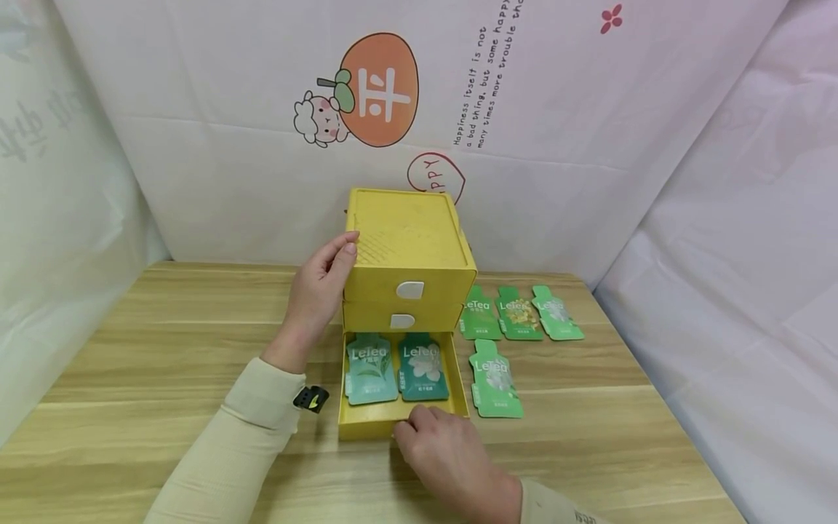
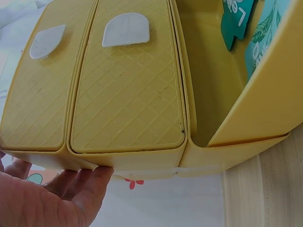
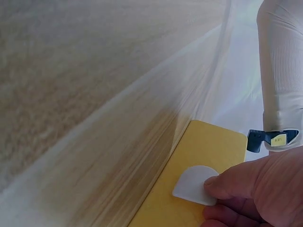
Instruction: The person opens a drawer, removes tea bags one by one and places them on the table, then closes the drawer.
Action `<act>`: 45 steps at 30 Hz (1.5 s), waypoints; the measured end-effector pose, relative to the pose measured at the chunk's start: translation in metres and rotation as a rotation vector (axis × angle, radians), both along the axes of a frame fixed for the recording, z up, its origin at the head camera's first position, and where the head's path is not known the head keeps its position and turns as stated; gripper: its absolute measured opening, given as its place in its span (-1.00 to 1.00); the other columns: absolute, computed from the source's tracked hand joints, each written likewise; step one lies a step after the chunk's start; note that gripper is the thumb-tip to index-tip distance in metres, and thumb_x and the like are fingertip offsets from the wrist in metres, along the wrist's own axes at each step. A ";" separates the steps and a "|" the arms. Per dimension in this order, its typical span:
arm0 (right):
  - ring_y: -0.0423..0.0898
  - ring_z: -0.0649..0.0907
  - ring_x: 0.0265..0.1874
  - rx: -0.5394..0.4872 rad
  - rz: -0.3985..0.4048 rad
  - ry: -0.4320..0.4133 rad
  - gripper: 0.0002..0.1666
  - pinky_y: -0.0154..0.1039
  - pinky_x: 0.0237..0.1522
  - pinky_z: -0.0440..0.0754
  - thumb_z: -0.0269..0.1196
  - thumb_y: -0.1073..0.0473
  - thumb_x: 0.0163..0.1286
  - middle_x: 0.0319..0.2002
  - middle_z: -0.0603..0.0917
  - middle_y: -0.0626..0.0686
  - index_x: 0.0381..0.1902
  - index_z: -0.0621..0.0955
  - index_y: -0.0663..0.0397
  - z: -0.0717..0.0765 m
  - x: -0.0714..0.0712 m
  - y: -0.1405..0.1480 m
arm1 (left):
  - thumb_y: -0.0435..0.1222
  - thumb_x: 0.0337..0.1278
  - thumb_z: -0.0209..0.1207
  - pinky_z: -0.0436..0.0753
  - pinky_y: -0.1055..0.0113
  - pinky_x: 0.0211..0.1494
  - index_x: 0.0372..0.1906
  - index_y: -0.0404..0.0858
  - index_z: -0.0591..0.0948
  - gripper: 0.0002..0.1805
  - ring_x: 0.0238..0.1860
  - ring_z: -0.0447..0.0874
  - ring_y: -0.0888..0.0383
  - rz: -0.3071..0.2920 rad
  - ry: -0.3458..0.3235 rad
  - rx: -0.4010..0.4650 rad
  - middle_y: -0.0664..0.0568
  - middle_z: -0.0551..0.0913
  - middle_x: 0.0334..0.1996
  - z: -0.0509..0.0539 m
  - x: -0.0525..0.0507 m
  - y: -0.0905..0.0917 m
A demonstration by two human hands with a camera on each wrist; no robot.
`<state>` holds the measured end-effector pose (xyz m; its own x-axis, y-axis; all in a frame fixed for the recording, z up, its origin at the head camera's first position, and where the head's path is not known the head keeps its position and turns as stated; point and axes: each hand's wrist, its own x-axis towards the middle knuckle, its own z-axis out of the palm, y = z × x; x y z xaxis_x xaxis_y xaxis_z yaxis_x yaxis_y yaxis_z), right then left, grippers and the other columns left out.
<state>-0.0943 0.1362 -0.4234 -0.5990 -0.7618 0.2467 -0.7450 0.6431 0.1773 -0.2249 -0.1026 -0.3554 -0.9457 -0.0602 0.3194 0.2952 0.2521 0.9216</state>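
A yellow three-tier drawer box (image 1: 412, 229) stands on the table, its bottom drawer (image 1: 363, 429) pulled out. Two teal LeTea sachets, a lighter one (image 1: 372, 378) and a darker one (image 1: 424, 371), lie side by side in that drawer. My left hand (image 1: 316, 298) rests against the box's left side near the top, its fingers (image 2: 94, 189) fairly straight along the wall. At the drawer's front, my right hand (image 1: 452, 455) pinches the white pull tab (image 3: 191, 184) between thumb and fingers. The two upper drawers are closed, each with a white tab (image 1: 410, 290).
Right of the box, several green LeTea sachets lie on the wooden table (image 1: 589, 429): three in a back row, one sachet (image 1: 496, 382) nearer the front. A printed white cloth (image 1: 262, 182) hangs behind the box, with white sheets at both sides.
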 end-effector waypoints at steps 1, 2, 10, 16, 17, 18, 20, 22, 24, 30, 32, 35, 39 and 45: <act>-0.22 0.59 -0.48 0.004 -0.001 -0.007 -0.90 -0.36 -0.52 0.62 0.47 0.26 0.31 -0.42 0.62 -0.07 -0.26 0.74 -0.02 0.000 0.000 0.000 | 0.21 0.58 -0.05 0.49 0.02 0.42 0.48 0.06 0.51 -0.41 0.38 0.51 0.11 0.000 0.001 0.001 0.11 0.55 0.42 0.000 0.000 0.000; -0.23 0.59 -0.48 0.010 -0.003 -0.017 -0.90 -0.36 -0.51 0.62 0.47 0.25 0.31 -0.41 0.62 -0.07 -0.25 0.75 -0.02 0.001 0.001 0.000 | 0.20 0.58 -0.05 0.50 0.02 0.41 0.48 0.05 0.52 -0.41 0.38 0.51 0.11 0.001 0.002 0.002 0.11 0.55 0.42 0.000 0.000 0.000; -0.24 0.58 -0.46 0.031 -0.016 -0.073 -0.90 -0.37 -0.46 0.66 0.47 0.23 0.34 -0.39 0.64 -0.08 -0.21 0.76 -0.03 0.003 0.003 0.000 | 0.20 0.58 -0.05 0.50 0.02 0.40 0.49 0.05 0.51 -0.40 0.36 0.53 0.10 0.003 -0.003 -0.004 0.09 0.57 0.40 0.001 0.000 0.000; -0.24 0.54 -0.50 0.026 -0.003 -0.034 -0.90 -0.40 -0.53 0.59 0.48 0.25 0.31 -0.42 0.61 -0.09 -0.25 0.75 -0.04 0.002 0.006 0.001 | 0.21 0.58 -0.06 0.51 0.02 0.39 0.49 0.06 0.51 -0.41 0.36 0.52 0.10 0.007 -0.003 -0.007 0.10 0.56 0.41 0.001 0.000 0.000; -0.24 0.54 -0.50 0.024 0.000 -0.030 -0.89 -0.40 -0.53 0.58 0.48 0.25 0.31 -0.42 0.61 -0.09 -0.25 0.75 -0.04 0.002 0.007 0.001 | 0.21 0.58 -0.05 0.51 0.02 0.39 0.48 0.06 0.52 -0.41 0.36 0.52 0.10 0.007 -0.003 -0.007 0.10 0.56 0.41 0.001 0.000 0.000; -0.24 0.54 -0.50 0.022 0.003 -0.028 -0.88 -0.40 -0.54 0.57 0.48 0.26 0.29 -0.42 0.60 -0.09 -0.26 0.74 -0.04 0.003 0.007 0.002 | 0.21 0.58 -0.05 0.51 0.02 0.39 0.48 0.06 0.52 -0.41 0.36 0.52 0.10 0.007 -0.002 -0.009 0.10 0.56 0.41 0.001 0.000 0.000; -0.24 0.55 -0.49 0.020 0.009 -0.033 -0.87 -0.41 -0.54 0.57 0.49 0.27 0.28 -0.42 0.61 -0.09 -0.26 0.74 -0.05 0.003 0.008 0.002 | 0.21 0.58 -0.05 0.51 0.01 0.39 0.48 0.06 0.52 -0.41 0.36 0.52 0.10 0.006 0.000 -0.009 0.10 0.56 0.41 0.001 0.000 0.000; -0.25 0.56 -0.48 0.021 0.012 -0.036 -0.86 -0.41 -0.53 0.58 0.49 0.27 0.27 -0.41 0.62 -0.09 -0.25 0.74 -0.05 0.003 0.009 0.003 | 0.21 0.58 -0.05 0.51 0.02 0.39 0.48 0.06 0.52 -0.41 0.36 0.52 0.10 0.007 0.002 -0.008 0.10 0.56 0.41 0.001 0.000 0.000; -0.25 0.56 -0.48 0.022 0.010 -0.046 -0.86 -0.41 -0.53 0.58 0.49 0.26 0.28 -0.40 0.62 -0.09 -0.25 0.74 -0.06 0.004 0.010 0.003 | 0.20 0.58 -0.05 0.51 0.02 0.39 0.48 0.05 0.52 -0.41 0.37 0.52 0.10 0.009 0.004 -0.009 0.10 0.56 0.41 0.001 0.000 0.000; -0.27 0.54 -0.48 0.055 -0.001 -0.080 -0.88 -0.43 -0.51 0.58 0.49 0.22 0.31 -0.40 0.61 -0.10 -0.24 0.74 -0.08 0.006 0.011 0.002 | 0.20 0.58 -0.05 0.51 0.03 0.39 0.48 0.05 0.52 -0.41 0.37 0.52 0.11 0.009 0.003 -0.007 0.10 0.55 0.42 0.001 0.000 0.000; -0.27 0.54 -0.47 0.054 -0.001 -0.079 -0.88 -0.42 -0.51 0.58 0.49 0.22 0.31 -0.40 0.61 -0.10 -0.24 0.74 -0.08 0.006 0.011 0.002 | 0.20 0.58 -0.05 0.51 0.03 0.39 0.49 0.04 0.52 -0.41 0.37 0.52 0.11 0.007 0.003 -0.005 0.10 0.56 0.41 0.001 0.000 0.000; -0.26 0.56 -0.47 0.049 0.002 -0.072 -0.88 -0.42 -0.52 0.58 0.48 0.22 0.31 -0.40 0.61 -0.10 -0.25 0.74 -0.08 0.006 0.011 0.002 | 0.20 0.58 -0.05 0.51 0.03 0.39 0.49 0.05 0.52 -0.41 0.37 0.52 0.11 0.005 0.001 -0.002 0.10 0.55 0.42 0.002 0.001 0.000; -0.27 0.57 -0.45 0.052 0.000 -0.092 -0.88 -0.41 -0.49 0.60 0.48 0.21 0.32 -0.38 0.63 -0.11 -0.23 0.74 -0.09 0.008 0.012 0.002 | 0.20 0.58 -0.05 0.50 0.03 0.41 0.49 0.06 0.51 -0.41 0.38 0.51 0.11 0.003 -0.001 -0.001 0.11 0.55 0.42 0.001 0.001 0.000; -0.28 0.56 -0.44 0.051 -0.011 -0.130 -0.86 -0.43 -0.46 0.60 0.49 0.20 0.33 -0.37 0.64 -0.12 -0.19 0.74 -0.10 0.010 0.012 0.001 | 0.21 0.58 -0.05 0.50 0.03 0.41 0.49 0.07 0.51 -0.41 0.38 0.51 0.12 0.004 -0.004 -0.001 0.12 0.55 0.42 0.002 0.001 0.000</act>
